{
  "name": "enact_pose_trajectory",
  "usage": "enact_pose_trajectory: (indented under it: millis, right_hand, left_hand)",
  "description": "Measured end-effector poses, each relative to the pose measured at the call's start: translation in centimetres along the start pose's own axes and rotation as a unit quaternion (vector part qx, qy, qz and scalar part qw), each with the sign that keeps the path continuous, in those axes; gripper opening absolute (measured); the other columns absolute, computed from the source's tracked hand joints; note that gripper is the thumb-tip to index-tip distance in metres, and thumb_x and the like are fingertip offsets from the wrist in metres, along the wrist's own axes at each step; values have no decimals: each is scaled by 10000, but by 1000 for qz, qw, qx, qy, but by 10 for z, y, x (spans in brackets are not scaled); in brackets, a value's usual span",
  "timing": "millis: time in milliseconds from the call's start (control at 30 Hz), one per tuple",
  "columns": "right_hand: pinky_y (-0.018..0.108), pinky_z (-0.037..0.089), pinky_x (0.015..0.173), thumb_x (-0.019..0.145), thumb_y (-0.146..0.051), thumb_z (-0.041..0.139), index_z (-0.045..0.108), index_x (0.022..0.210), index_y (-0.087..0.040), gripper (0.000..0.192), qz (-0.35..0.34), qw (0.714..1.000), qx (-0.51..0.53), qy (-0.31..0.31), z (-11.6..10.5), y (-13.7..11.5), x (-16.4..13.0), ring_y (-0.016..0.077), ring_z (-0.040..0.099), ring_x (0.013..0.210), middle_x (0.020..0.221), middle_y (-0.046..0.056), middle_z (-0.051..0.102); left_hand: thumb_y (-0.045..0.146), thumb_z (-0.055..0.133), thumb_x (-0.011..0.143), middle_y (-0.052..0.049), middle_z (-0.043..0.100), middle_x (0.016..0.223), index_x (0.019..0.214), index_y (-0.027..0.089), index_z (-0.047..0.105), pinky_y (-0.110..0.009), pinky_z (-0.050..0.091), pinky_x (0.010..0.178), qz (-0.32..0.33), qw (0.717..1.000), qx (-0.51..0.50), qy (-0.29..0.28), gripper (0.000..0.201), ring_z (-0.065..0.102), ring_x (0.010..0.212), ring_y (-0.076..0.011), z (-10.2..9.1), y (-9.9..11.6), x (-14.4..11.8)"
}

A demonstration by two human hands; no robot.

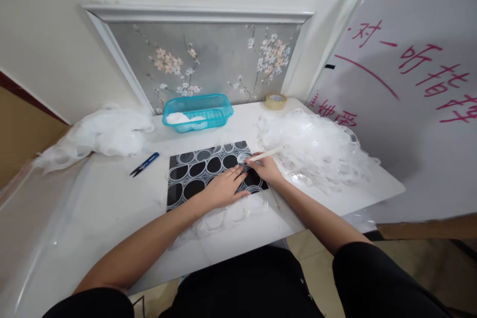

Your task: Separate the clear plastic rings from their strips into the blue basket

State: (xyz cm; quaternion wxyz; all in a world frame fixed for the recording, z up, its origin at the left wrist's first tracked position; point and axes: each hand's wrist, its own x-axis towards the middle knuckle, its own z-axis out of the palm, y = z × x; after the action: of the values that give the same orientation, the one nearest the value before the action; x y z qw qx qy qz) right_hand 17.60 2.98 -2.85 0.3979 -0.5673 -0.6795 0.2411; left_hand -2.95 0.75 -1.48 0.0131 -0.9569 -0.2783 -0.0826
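black beneath white rings [243, 158], the sheet [214, 164] lies on the table [112, 228], left hand [227, 187] spread over it gripping nothing visible, right hand [269, 169] pinching a pale stick [267, 153] that could nudge the rings askew if it slips.

The white table [108, 203] bore a blue plastic basket [225, 118] and a roll of tape [276, 102] near its far edge. At its middle lay a black ring-patterned sheet [194, 188], with blue-handled snips [146, 163] farther left. A translucent white heap [313, 146] spread across the right.
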Motion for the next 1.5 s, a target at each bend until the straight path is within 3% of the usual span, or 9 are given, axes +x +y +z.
enact_pose_trajectory:
  millis: [267,500,600,733,800,933,1067,1233,1500]
  right_hand:
    - [500,258,1115,815,-189,571,726,953,-242,214,-137,981,-133,-35,-2,-12,-9,266,462,1277,987,63,741]
    - [589,156,1090,923,-233,320,703,986,-129,402,34,953,17,300,-101,-30,35,307,430,1277,1122,166,674]
    - [450,407,965,898,-314,419,730,847,-148,356,12,967,38,250,-108,-53,1,274,605,1054,981,132,716]
    - [283,511,680,773,-379,634,733,689,-198,223,-4,990,84,112,-55,-67,-60,180,657,690,709,22,718]
    - [297,499,714,753,-438,660,751,804,-186,273,33,959,281,26,-29,-69,-79,189,646,747,760,38,716]
    - [278,452,694,614,-476,781,751,816,-147,388,133,860,492,31,-5,-75,-96,144,575,655,696,27,669]
    - [251,429,677,603,-415,813,746,801,-149,338,144,818,557,10,0,-83,-98,116,565,640,706,17,670]
    - [252,451,700,595,-387,831,739,776,-143,317,150,796,586,25,0,-92,-101,111,581,656,698,15,671]
    - [283,496,773,653,-362,809,742,773,-189,221,147,778,611,10,-33,-102,-115,147,640,809,902,39,707]
  left_hand:
    - [594,375,952,-206,435,1410,1336,67,477,-418,359,1071,6,1000,-20,-7,660,408,1324,-287,-1,-2,1]
    - [593,349,956,-176,399,1442,1317,99,516,-407,345,1085,2,997,-78,-5,635,390,1337,-290,-8,-13,-1]
    - [613,420,908,-145,458,1413,1334,138,500,-442,346,1087,-46,987,-156,-4,644,418,1315,-313,-14,-15,4]
    - [642,480,846,-151,343,1487,1455,180,293,-471,427,1015,-140,939,-294,109,787,488,1252,-332,-28,-9,15]
    - [658,545,795,-118,354,1488,1442,224,328,-450,476,966,-144,918,-359,82,809,514,1225,-336,-39,-5,16]
    - [641,589,771,-76,631,1224,1210,226,608,-382,498,925,-99,908,-405,-44,605,611,1085,-309,-66,3,8]
    - [554,585,805,-45,675,1126,1121,238,667,-334,488,850,-68,930,-352,-80,455,631,987,-285,-89,10,0]
    - [515,565,828,-27,694,873,979,201,696,-293,462,704,-73,908,-395,-118,372,630,797,-240,-100,17,-3]
    - [444,736,719,-82,702,965,1284,157,468,-328,502,764,-167,768,-618,12,688,664,869,-239,-112,32,-10]
